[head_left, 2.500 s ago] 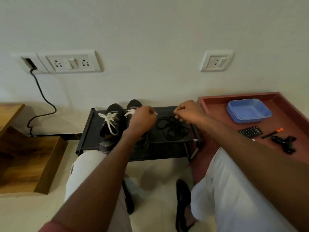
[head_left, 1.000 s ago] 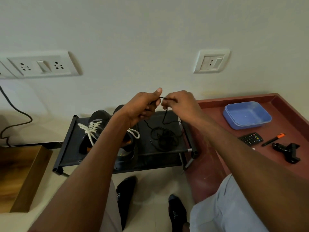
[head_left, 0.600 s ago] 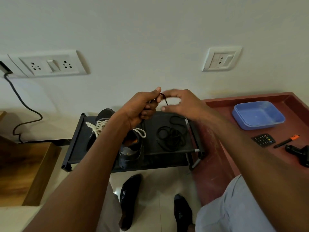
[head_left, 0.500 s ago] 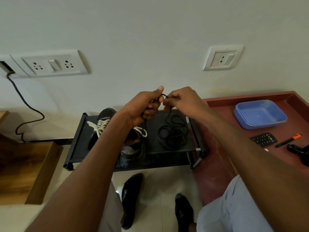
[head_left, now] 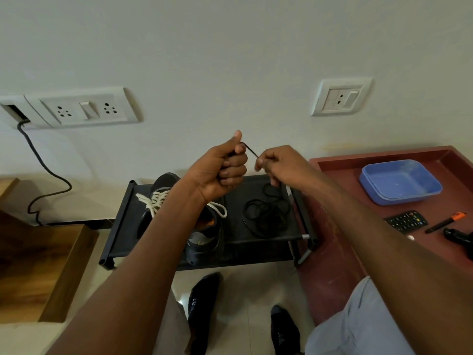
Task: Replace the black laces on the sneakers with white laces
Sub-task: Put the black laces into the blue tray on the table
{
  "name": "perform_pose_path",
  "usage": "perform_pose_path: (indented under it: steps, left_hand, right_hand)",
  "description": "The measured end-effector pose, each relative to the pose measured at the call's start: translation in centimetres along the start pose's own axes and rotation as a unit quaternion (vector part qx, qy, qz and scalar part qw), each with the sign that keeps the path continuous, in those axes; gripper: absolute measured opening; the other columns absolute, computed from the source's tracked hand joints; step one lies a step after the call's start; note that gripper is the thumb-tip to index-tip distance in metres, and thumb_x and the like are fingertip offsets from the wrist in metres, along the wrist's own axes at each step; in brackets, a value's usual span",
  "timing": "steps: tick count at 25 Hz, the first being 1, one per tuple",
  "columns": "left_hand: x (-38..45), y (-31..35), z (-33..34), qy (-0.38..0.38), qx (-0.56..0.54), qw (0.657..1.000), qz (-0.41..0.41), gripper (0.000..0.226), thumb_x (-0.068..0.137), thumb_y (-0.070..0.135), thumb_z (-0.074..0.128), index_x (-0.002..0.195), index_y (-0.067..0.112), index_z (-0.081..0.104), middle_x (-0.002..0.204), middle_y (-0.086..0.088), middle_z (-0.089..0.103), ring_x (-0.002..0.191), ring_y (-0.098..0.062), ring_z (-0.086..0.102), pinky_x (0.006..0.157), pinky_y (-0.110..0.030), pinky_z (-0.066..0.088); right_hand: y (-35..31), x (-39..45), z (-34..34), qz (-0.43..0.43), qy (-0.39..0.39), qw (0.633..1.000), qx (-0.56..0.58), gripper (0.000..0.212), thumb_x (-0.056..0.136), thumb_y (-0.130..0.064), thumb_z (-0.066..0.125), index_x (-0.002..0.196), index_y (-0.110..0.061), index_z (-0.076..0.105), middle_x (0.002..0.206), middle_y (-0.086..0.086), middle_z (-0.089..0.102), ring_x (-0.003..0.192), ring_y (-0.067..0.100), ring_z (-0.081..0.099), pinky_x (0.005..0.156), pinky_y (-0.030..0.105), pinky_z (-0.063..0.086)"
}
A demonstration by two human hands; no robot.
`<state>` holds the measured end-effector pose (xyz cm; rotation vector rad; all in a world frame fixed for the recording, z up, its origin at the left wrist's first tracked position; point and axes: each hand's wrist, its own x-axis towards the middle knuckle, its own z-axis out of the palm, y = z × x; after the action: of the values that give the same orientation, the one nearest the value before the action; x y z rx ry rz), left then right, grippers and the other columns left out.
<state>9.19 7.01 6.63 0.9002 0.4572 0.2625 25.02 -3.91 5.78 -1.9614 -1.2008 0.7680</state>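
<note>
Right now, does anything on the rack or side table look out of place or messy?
Only the black lace: most lies in a loose tangle on the rack while both hands pinch one end. The sneakers carry white laces. Nothing looks spilled or damaged.

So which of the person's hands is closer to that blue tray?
The right. The right hand is raised over the black rack's right end, left of the blue tray; the left hand is farther left, above the sneakers.

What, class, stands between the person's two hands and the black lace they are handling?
Nothing visible: the left hand and the right hand both pinch the black lace directly, stretched between them above the rack.
</note>
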Motion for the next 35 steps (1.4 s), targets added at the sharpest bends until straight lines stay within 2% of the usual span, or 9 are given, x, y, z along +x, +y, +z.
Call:
perform_pose_path:
  steps: [4, 7, 10, 16, 21, 26, 29, 31, 35]
  left_hand:
    - [1.4, -0.3, 0.1, 0.118, 0.002, 0.985, 0.124, 0.04, 0.109, 0.037, 0.047, 0.083, 0.01, 0.062, 0.068, -0.004, 0.064, 0.064, -0.015, 0.067, 0.054, -0.022, 0.052]
    - [1.2, -1.3, 1.0, 0.114, 0.289, 0.941, 0.137, 0.047, 0.11, 0.03, 0.045, 0.082, 0.001, 0.068, 0.059, -0.009, 0.06, 0.053, -0.019, 0.059, 0.055, -0.025, 0.048]
    - [0.8, -1.3, 1.6, -0.013, 0.163, 0.985, 0.047, 0.05, 0.11, 0.043, 0.039, 0.077, 0.012, 0.06, 0.052, 0.002, 0.034, 0.041, -0.012, 0.032, 0.042, -0.023, 0.026]
    - [1.6, -0.3, 0.7, 0.127, 0.02, 0.976, 0.177, 0.044, 0.111, 0.04, 0.043, 0.095, 0.006, 0.068, 0.064, -0.002, 0.061, 0.058, -0.013, 0.063, 0.054, -0.023, 0.051]
    - [0.6, -0.5, 1.6, 0.004, 0.19, 0.98, 0.064, 0.06, 0.109, 0.053, 0.035, 0.087, 0.006, 0.065, 0.053, -0.001, 0.04, 0.043, -0.015, 0.039, 0.046, -0.025, 0.035]
    - [1.2, 0.5, 0.7, 0.059, 0.043, 0.985, 0.156, 0.059, 0.113, 0.045, 0.027, 0.116, 0.003, 0.068, 0.091, -0.01, 0.075, 0.084, -0.023, 0.074, 0.075, -0.028, 0.056]
    - [0.6, -0.5, 1.7, 0.049, 0.305, 0.946, 0.102, 0.079, 0.108, 0.062, 0.021, 0.093, 0.003, 0.072, 0.067, -0.011, 0.065, 0.059, -0.023, 0.061, 0.059, -0.027, 0.047]
    - [0.4, -0.8, 2.4, -0.008, 0.19, 0.979, 0.078, 0.075, 0.107, 0.062, 0.022, 0.089, 0.005, 0.067, 0.055, -0.003, 0.045, 0.047, -0.017, 0.04, 0.049, -0.026, 0.035]
    - [1.6, -0.4, 1.5, 0.065, 0.031, 0.986, 0.15, 0.071, 0.11, 0.054, 0.022, 0.123, -0.001, 0.065, 0.09, -0.01, 0.073, 0.084, -0.023, 0.072, 0.073, -0.028, 0.054]
  right_hand:
    - [-1.5, -2.3, 0.6, -0.059, -0.175, 0.982, 0.028, 0.031, 0.109, -0.031, 0.054, 0.094, -0.012, 0.075, 0.062, -0.002, 0.047, 0.052, 0.01, 0.045, 0.051, 0.028, 0.044]
    - [-2.3, -2.3, -1.4, -0.082, -0.05, 0.974, 0.204, 0.032, 0.108, -0.033, 0.057, 0.089, -0.013, 0.072, 0.059, -0.005, 0.043, 0.051, 0.011, 0.033, 0.046, 0.024, 0.03]
    - [-0.9, -0.8, -2.1, -0.053, 0.09, 0.988, 0.114, 0.034, 0.106, -0.035, 0.058, 0.081, -0.018, 0.073, 0.061, -0.008, 0.052, 0.056, 0.009, 0.044, 0.059, 0.027, 0.039]
    - [-2.0, -3.1, -0.9, -0.069, -0.179, 0.98, 0.045, 0.031, 0.111, -0.025, 0.051, 0.095, -0.009, 0.073, 0.052, -0.013, 0.047, 0.044, 0.001, 0.04, 0.048, 0.016, 0.034]
    - [-1.1, -1.0, -2.2, -0.052, 0.102, 0.993, 0.037, 0.033, 0.107, -0.033, 0.057, 0.082, -0.021, 0.074, 0.061, -0.015, 0.058, 0.056, 0.002, 0.051, 0.062, 0.026, 0.04]
    - [-1.4, -3.2, -1.2, -0.05, -0.193, 0.979, 0.036, 0.031, 0.11, -0.027, 0.052, 0.095, -0.014, 0.076, 0.061, -0.006, 0.043, 0.05, 0.009, 0.035, 0.051, 0.023, 0.031]
    - [-1.5, -1.8, -2.9, -0.048, 0.01, 0.975, 0.216, 0.029, 0.108, -0.031, 0.057, 0.089, -0.018, 0.074, 0.058, -0.008, 0.043, 0.051, 0.011, 0.03, 0.05, 0.026, 0.027]
    - [-0.7, -0.9, -2.6, -0.046, 0.088, 0.994, 0.04, 0.032, 0.107, -0.032, 0.057, 0.081, -0.024, 0.075, 0.06, -0.014, 0.055, 0.055, 0.009, 0.045, 0.062, 0.03, 0.038]
    - [-0.9, -3.1, -1.1, -0.019, -0.193, 0.981, -0.019, 0.032, 0.11, -0.031, 0.051, 0.094, -0.018, 0.076, 0.06, -0.01, 0.048, 0.052, 0.008, 0.041, 0.056, 0.026, 0.036]
